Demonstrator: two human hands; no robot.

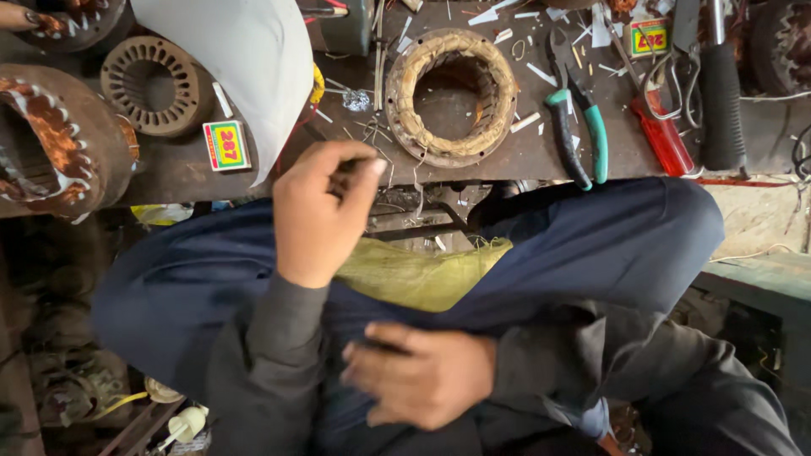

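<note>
- Sitting at a dark, cluttered bench (524, 156), the person has knees in blue trousers drawn up, with a yellow-green woven sack (422, 274) lying across the lap.
- The left hand (325, 211) is raised just in front of the bench edge, its fingers curled shut, thumb and forefinger pinching something small and dark; what that is cannot be told.
- The right hand (418, 371) rests low on the lap against the blue cloth, fingers bent and loosely curled, with nothing seen in its grip.
- Just beyond the left hand, a round motor stator (450, 97) with pale tan windings lies flat on the bench, its hollow middle showing.
- A pair of green-handled pliers (579, 135) lies right of the stator, and farther right a red-handled tool (663, 139) and a black-handled tool (721, 105) lie side by side.
- A small red-and-yellow box (226, 145) sits near the bench edge left of the hand, partly beside a large grey sheet (245, 67).
- Behind the box stands a bare slotted stator core (156, 84); at the far left a bigger housing with copper windings (51, 143) sits.
- White scraps and bits of wire are scattered over the bench top.
</note>
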